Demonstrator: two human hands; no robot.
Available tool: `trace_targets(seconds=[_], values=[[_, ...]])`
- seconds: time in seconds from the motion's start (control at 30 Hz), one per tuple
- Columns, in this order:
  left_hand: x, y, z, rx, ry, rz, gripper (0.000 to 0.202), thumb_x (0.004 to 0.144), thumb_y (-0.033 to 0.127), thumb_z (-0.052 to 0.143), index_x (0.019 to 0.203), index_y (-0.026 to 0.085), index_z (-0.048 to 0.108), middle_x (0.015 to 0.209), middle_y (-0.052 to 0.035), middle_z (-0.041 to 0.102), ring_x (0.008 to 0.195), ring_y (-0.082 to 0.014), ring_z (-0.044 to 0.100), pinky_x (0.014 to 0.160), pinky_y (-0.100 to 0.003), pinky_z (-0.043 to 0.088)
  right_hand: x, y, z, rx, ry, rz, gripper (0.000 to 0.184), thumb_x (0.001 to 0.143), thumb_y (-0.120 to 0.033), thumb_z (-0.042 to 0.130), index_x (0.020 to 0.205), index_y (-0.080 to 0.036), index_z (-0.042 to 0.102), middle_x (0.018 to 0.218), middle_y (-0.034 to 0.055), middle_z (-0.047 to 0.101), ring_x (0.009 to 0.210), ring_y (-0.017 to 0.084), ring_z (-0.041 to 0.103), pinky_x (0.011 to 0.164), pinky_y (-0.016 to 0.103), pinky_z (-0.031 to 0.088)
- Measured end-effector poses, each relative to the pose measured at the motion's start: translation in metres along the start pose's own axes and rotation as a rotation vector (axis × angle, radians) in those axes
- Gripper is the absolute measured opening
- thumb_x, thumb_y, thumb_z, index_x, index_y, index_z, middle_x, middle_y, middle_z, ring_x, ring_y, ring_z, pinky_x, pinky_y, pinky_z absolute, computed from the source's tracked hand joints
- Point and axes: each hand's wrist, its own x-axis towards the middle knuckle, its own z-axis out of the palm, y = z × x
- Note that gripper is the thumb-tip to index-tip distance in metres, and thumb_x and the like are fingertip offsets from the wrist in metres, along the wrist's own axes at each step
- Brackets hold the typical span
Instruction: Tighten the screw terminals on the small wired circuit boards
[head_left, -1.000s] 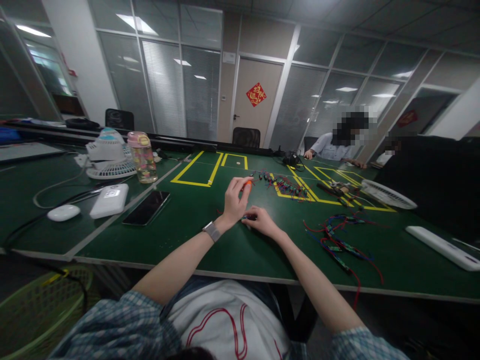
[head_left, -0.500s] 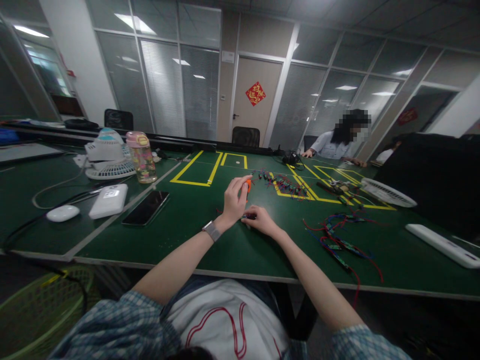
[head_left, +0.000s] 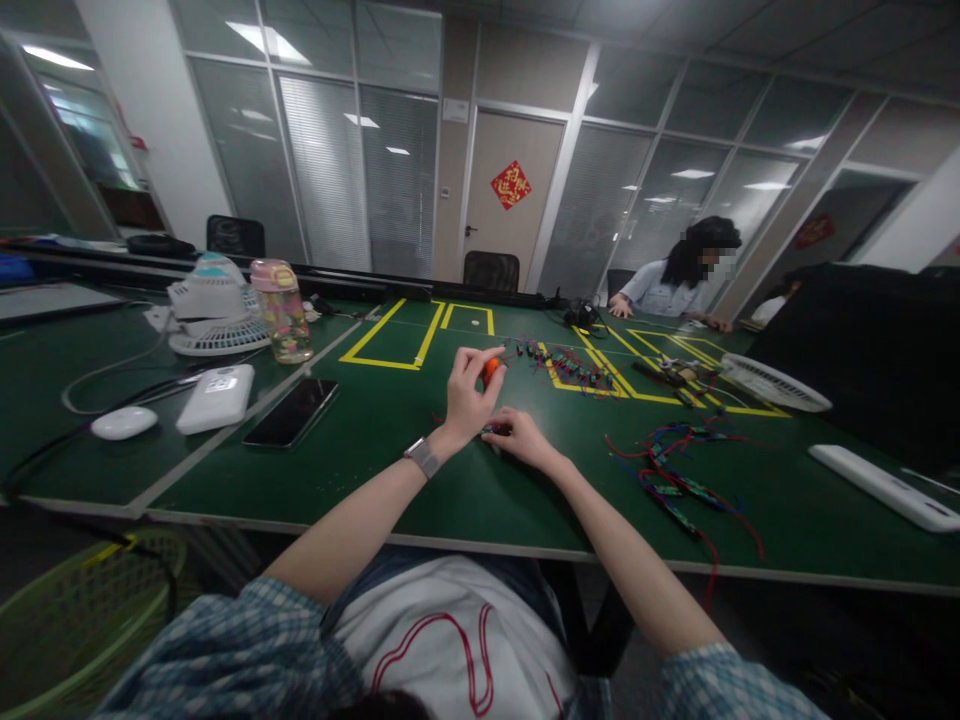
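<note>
1. The left hand [head_left: 469, 395] grips an orange-coloured thing [head_left: 491, 370] between its thumb and fingers, raised above the table [head_left: 360, 470]; the rest of that thing is hidden.
2. Compared with a second ago, the thumb and fingers sit differently around it: more of the orange shows now in the gap between them, where earlier the fingers cover most of it.
3. The right hand [head_left: 521, 437] keeps its place just beside the left wrist, low at the table, its fingertips closed on a small piece [head_left: 487, 430] that is mostly hidden and too small to make out.
4. The row of wired boards [head_left: 570, 368] beyond the hands lies as before, partly over yellow tape [head_left: 652, 398].
5. The looser cluster of wired boards [head_left: 675, 480], to the right of the right hand, also lies unchanged, one red wire hanging over the table's near edge.
6. Across the table, the co-worker's hand [head_left: 620, 305] now rests with fingers more spread than a second ago.
</note>
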Motion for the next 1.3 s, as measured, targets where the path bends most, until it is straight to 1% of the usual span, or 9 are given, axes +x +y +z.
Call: trace_targets(seconds=[0.1,0.3,0.4,0.53,0.7,0.77,1.0,1.17,1.3], values=[[-0.0007,-0.0002,-0.0003,0.026,0.013,-0.002,0.021,0.090,0.028,0.056,0.107,0.020,0.065,0.091,-0.0039,0.051,0.082,-0.0143,0.054,0.077,-0.028,0.048,-0.0001,0.0004,0.0002,0.010,0.007,-0.001,0.018,0.076,-0.018,0.069,0.093,-0.017,0.075,0.078,0.0021,0.059,0.067,0.012,0.052,0.067,0.024,0.042],[0.0004,0.0014,-0.0013,-0.087,-0.050,-0.010,0.031,0.098,0.022,0.035,0.119,0.019,0.059,0.105,-0.0075,0.060,0.097,-0.0155,0.058,0.085,-0.029,0.047,-0.0003,0.0016,0.0006,-0.002,0.012,-0.003,0.017,0.076,-0.019,0.069,0.092,-0.018,0.075,0.076,0.0014,0.058,0.067,0.012,0.052,0.068,0.024,0.042],[0.0016,0.0018,-0.0011,-0.060,-0.041,-0.009,0.025,0.096,0.023,0.043,0.112,0.019,0.062,0.097,-0.0058,0.061,0.090,-0.0151,0.058,0.081,-0.029,0.048,-0.0005,0.0000,0.0001,-0.004,0.008,0.002,0.018,0.076,-0.018,0.069,0.093,-0.017,0.075,0.076,0.0017,0.058,0.067,0.012,0.052,0.068,0.024,0.042],[0.0008,0.0007,-0.0006,0.013,0.024,-0.003,0.015,0.089,0.028,0.058,0.098,0.020,0.067,0.088,-0.0031,0.052,0.081,-0.0141,0.054,0.076,-0.027,0.047,-0.0001,-0.0016,-0.0002,-0.005,0.008,0.010,0.018,0.076,-0.017,0.070,0.093,-0.017,0.075,0.076,0.0016,0.058,0.066,0.011,0.052,0.066,0.024,0.042],[-0.0004,0.0000,-0.0018,-0.045,-0.040,0.011,0.030,0.096,0.020,0.038,0.113,0.020,0.062,0.100,-0.0062,0.055,0.092,-0.0152,0.056,0.082,-0.028,0.047,0.0000,-0.0019,-0.0007,-0.012,0.008,0.003,0.014,0.076,-0.019,0.069,0.089,-0.017,0.076,0.075,0.0015,0.057,0.066,0.011,0.052,0.067,0.024,0.042],[0.0002,0.0000,-0.0018,-0.062,-0.045,0.006,0.032,0.097,0.018,0.035,0.116,0.019,0.060,0.101,-0.0065,0.057,0.093,-0.0152,0.056,0.082,-0.028,0.047,-0.0002,-0.0018,-0.0009,-0.009,0.007,0.005,0.014,0.076,-0.019,0.069,0.089,-0.017,0.076,0.076,0.0017,0.058,0.066,0.012,0.052,0.067,0.024,0.042],[0.0011,-0.0003,0.0000,0.015,0.020,-0.006,0.017,0.089,0.023,0.054,0.102,0.020,0.066,0.091,-0.0039,0.049,0.082,-0.0145,0.053,0.077,-0.028,0.047,0.0002,-0.0008,-0.0002,-0.013,0.008,0.005,0.017,0.076,-0.018,0.069,0.092,-0.017,0.075,0.076,0.0017,0.059,0.067,0.012,0.053,0.067,0.024,0.042],[-0.0004,0.0003,-0.0014,-0.047,-0.034,-0.015,0.030,0.096,0.020,0.036,0.114,0.020,0.061,0.101,-0.0068,0.055,0.093,-0.0159,0.056,0.082,-0.029,0.047,0.0002,-0.0002,-0.0001,-0.006,0.012,0.006,0.014,0.076,-0.020,0.069,0.089,-0.017,0.075,0.076,0.0018,0.059,0.067,0.012,0.053,0.067,0.024,0.042],[0.0000,0.0000,-0.0018,-0.060,-0.032,-0.014,0.031,0.096,0.018,0.034,0.115,0.019,0.059,0.104,-0.0075,0.059,0.097,-0.0167,0.056,0.084,-0.030,0.047,0.0001,0.0003,0.0000,-0.005,0.010,0.007,0.015,0.077,-0.020,0.069,0.091,-0.017,0.075,0.077,0.0019,0.058,0.067,0.012,0.053,0.067,0.024,0.042]])
